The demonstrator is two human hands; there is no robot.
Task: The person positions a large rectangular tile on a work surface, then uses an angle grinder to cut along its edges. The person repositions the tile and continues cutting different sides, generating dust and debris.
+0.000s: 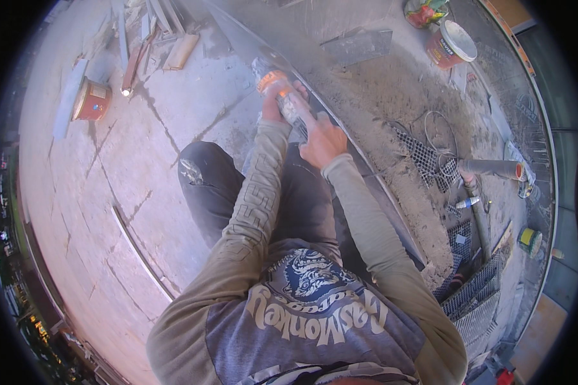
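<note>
Both my hands are wrapped round a dusty angle grinder (pixel 290 110) with an orange front section, held ahead of my knees. My left hand (pixel 273 106) grips it close to the orange part, and my right hand (pixel 324 138) holds the body farther back. The grinder's front end is close to the edge of a long, dark-edged slab (pixel 384 197) that runs diagonally past my right side. Pale dust hangs about the front end and blurs it; whether the disc touches the slab, I cannot tell.
Wood offcuts (pixel 181 52) and a reddish bucket (pixel 91 100) are at the far left. Along the right lie a white-rimmed bucket (pixel 453 46), a loose tile piece (pixel 359 48), black mesh (pixel 420 154), a grey pipe (pixel 491 168) and a small can (pixel 530 240). A thin strip (pixel 140 251) lies left of me.
</note>
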